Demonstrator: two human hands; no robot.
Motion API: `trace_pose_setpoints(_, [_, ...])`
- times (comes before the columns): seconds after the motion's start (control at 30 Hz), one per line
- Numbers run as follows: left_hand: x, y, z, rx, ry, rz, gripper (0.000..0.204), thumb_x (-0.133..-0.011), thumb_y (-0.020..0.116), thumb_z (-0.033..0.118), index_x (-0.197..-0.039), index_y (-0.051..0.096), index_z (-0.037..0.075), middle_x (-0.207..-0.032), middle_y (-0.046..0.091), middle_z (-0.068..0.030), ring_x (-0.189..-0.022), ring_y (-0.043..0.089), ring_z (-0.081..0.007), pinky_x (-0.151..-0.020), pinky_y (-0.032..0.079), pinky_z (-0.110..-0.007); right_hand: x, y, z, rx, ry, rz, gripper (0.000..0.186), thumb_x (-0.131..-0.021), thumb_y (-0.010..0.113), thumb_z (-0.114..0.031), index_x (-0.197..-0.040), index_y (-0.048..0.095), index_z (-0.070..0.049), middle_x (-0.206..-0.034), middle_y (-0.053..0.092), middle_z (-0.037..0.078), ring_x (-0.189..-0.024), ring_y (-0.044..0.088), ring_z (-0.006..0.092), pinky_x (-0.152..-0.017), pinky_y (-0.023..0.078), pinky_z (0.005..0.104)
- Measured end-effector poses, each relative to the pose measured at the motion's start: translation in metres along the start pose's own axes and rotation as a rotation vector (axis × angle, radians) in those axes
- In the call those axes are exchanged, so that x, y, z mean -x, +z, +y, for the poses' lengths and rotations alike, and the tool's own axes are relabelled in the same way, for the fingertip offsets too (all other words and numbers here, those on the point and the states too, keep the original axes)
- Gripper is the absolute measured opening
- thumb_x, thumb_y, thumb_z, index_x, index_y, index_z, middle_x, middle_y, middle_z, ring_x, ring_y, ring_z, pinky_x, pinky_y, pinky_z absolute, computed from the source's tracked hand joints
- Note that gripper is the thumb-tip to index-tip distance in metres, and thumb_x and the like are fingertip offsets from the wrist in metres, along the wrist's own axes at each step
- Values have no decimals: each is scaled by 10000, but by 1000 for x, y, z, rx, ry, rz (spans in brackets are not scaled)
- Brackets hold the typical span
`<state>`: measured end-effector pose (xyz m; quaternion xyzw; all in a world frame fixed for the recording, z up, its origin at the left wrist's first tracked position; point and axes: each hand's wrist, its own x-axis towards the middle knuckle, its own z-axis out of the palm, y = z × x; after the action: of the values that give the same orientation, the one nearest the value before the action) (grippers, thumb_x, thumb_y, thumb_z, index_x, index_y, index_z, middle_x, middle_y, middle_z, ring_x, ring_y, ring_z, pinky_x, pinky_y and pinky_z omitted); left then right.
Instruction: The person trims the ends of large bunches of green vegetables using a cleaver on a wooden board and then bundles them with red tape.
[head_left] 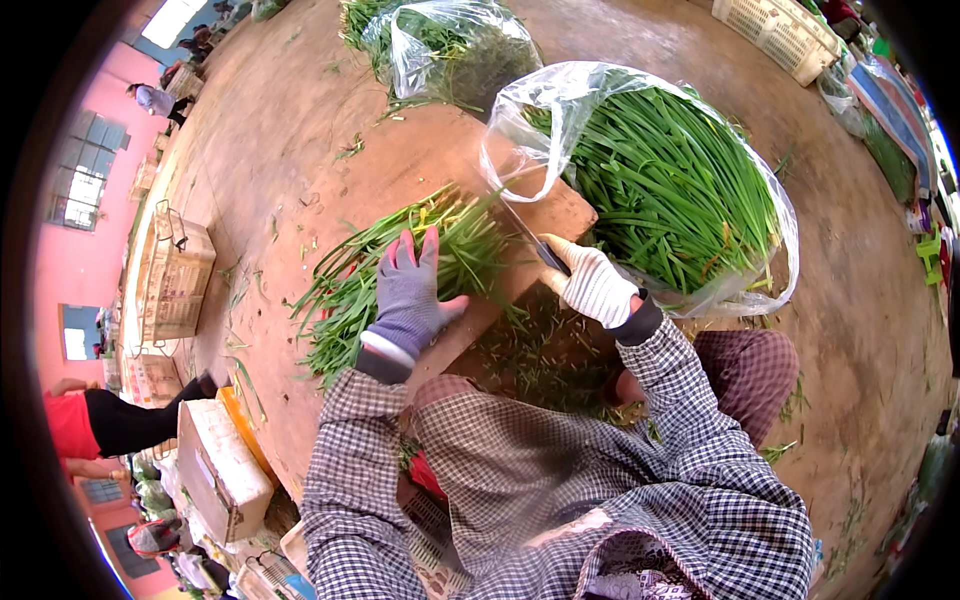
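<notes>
My left hand [408, 300], in a grey-purple glove with reddish fingertips, lies spread on a loose bunch of long green leaves like garlic chives [340, 290]. The bunch rests on a reddish-brown board [570, 212] in front of my knees. My right hand [597, 285], in a white knit glove, grips a knife [555, 257] by its dark handle. Its thin blade points up and left, toward the stem ends of the bunch, which look smeared by motion. Just beyond my right hand, a clear plastic bag [541, 180] stands open, full of more chives [670, 190].
Another clear bag of greens [450, 50] sits at the far side. Cut scraps [545, 350] litter the floor below the board. Crates [175, 275] and a white foam box [225, 470] stand to the left, near a person in red [75, 440]. A pale crate [780, 35] is far right.
</notes>
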<state>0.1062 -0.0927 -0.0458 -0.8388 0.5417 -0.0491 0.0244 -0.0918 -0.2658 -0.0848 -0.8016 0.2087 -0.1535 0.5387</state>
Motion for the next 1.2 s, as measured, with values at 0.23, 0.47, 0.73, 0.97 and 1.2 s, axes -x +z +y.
trace_pose_setpoints(0.23, [-43,-14,-50,886,-123,185,586,-794,677,328,-1283,499,60,-1234,531,-214,-1176,475,-362,-1015,362,-425,2,-1,6,32,-29,23,466,-832,616,-93,-1272,489,-6,-707,600,104,-515,569,130,-527,484,286])
trace_pose_setpoints(0.47, [-94,68,-120,444,-303,-229,412,-812,605,209,-1185,561,39,-1092,619,-233,-1047,590,-341,-901,460,-381,-1,4,4,69,-42,17,501,-819,613,-98,-1292,471,-18,-717,579,106,-538,564,138,-553,485,286])
trace_pose_setpoints(0.73, [-71,51,-112,909,-409,-356,420,-890,554,359,-1101,640,7,-958,683,-124,-920,611,-165,-852,452,-302,-2,12,2,65,-50,44,508,-788,617,-115,-1268,489,-11,-718,605,161,-574,593,197,-584,490,328])
trace_pose_setpoints(0.97, [-45,5,-54,704,-120,-374,1196,-629,697,693,-1431,217,-52,-1396,361,-305,-1286,396,-370,-1041,341,-398,-9,19,9,152,-85,73,500,-801,630,-180,-1234,510,38,-881,622,245,-768,627,320,-705,511,358])
trace_pose_setpoints(1.2, [-23,13,-19,257,-88,-217,1246,-504,810,556,-1426,211,-29,-1179,502,-244,-1110,502,-368,-946,402,-425,3,-15,-41,-264,123,134,441,-931,517,-163,-1321,449,32,-648,530,21,-425,457,63,-413,391,209])
